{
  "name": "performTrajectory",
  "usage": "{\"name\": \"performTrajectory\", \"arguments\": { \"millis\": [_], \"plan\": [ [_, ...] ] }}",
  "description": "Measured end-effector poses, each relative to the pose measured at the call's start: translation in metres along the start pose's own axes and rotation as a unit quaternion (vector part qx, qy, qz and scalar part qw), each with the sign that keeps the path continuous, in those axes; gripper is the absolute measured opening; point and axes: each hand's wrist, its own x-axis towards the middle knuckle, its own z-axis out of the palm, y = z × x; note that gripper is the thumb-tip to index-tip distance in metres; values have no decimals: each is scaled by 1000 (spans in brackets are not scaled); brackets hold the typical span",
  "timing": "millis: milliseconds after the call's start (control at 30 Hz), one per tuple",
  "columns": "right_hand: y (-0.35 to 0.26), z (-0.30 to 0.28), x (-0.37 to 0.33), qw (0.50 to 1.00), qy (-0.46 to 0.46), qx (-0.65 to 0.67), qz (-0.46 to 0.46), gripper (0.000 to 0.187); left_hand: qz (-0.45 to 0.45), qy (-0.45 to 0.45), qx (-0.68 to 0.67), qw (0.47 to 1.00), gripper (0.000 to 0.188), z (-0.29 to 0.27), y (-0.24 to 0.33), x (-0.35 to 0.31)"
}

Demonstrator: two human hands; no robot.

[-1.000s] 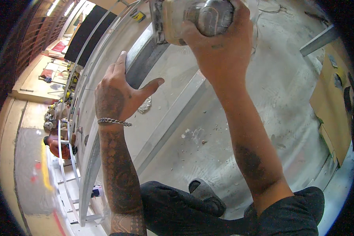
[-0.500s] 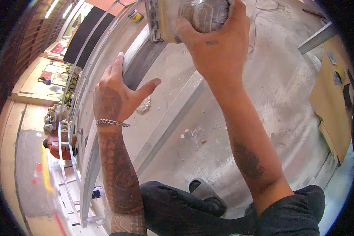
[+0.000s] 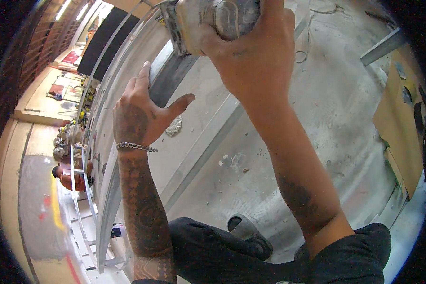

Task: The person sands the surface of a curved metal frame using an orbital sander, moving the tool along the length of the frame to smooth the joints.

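While a co-worker (image 3: 72, 179) in reddish clothing is visible at far left, beyond the rails of a pale metal frame (image 3: 105, 213), the work in hand lies nearer the middle.

Left hand (image 3: 136, 111): its grip is spread – thumb held well away from the fingers, nothing enclosed. The extended fingers lie along the edge of a grey bar (image 3: 170, 79), pale on its upper face and darker on its side. A chain bracelet (image 3: 137, 147) circles the wrist. Just right of the thumb, a crumpled whitish scrap (image 3: 174, 126) lies below; farther right, a crossbar (image 3: 206, 137) runs diagonally.

Power tool (image 3: 232, 20): at the top edge and partly cut off, over the far visible stretch of the bar. Its dark, flat left end meets the bar or very nearly so (contact not certain from this angle). The right hand (image 3: 255, 64) has its grip wrapped round the rounded grey housing, thumb on the near left side.

Step, as judged: surface work on the bar, left hand steadying or feeling. The next move calls for a level tool, even pressure and left fingers kept clear.

Far right: a tan sheet (image 3: 397, 128) beside the pale floor (image 3: 345, 118).
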Motion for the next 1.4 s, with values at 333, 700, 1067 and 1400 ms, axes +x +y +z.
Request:
{"name": "performTrajectory", "arguments": {
  "millis": [333, 700, 1067, 1400],
  "plan": [
    [10, -8, 11, 998, -7, -57, 2, 78, 52, 52, 61, 995, 110, 5, 0, -1],
    [38, -2, 19, 999, 36, 5, 37, 72, 47, 55, 59, 996, 107, 4, 1, -4],
    [63, -1, 31, 979, 23, 192, 63, 66, 42, 39, 43, 997, 109, 5, 0, -1],
    [48, -2, 24, 997, 72, 22, 25, 72, 39, 38, 42, 998, 109, 7, 0, 0]
  ]
}}
